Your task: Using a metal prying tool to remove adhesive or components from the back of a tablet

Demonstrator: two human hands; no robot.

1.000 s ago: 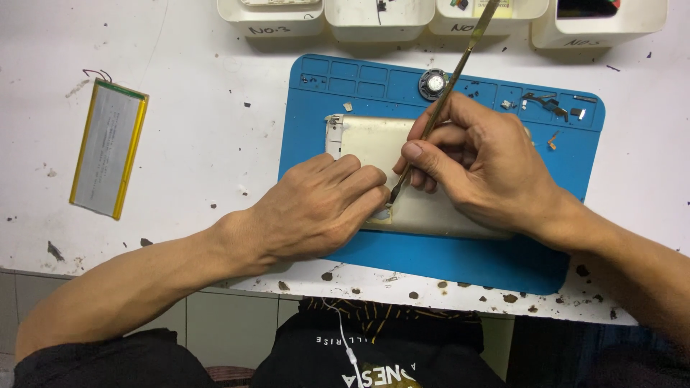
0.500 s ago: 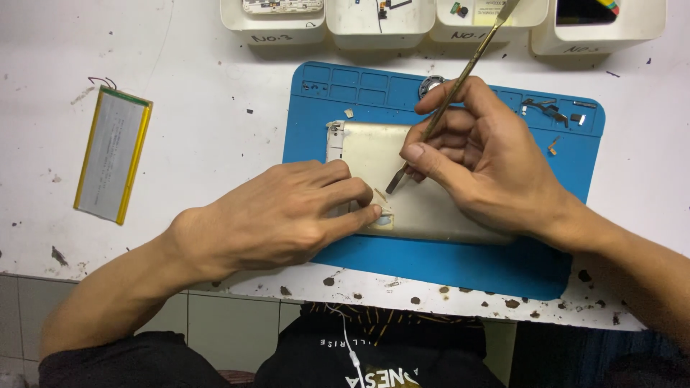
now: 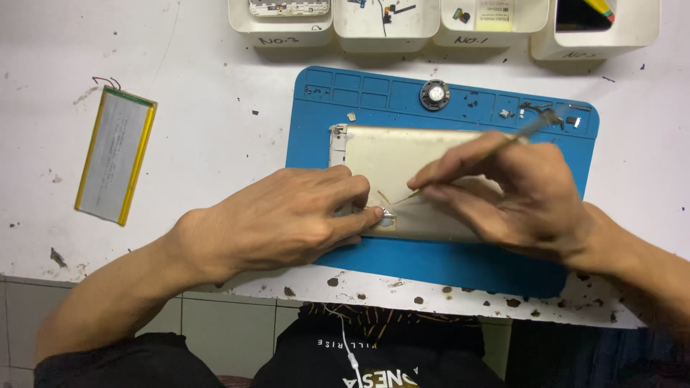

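Observation:
A pale gold tablet back shell lies on a blue work mat. My left hand rests flat on its lower left corner, fingertips pressing beside a small metal part. My right hand pinches a thin metal pry tool, held low and slanting, its tip touching the shell near my left fingertips.
A flat silver battery with yellow edges lies at the left on the white table. A round speaker and small screws sit in the mat's top slots. White parts bins line the far edge. The table's chipped front edge runs below the mat.
The pry tool has tipped from steep to nearly flat, and my right hand has shifted right. My left hand has slid left, baring more of the shell.

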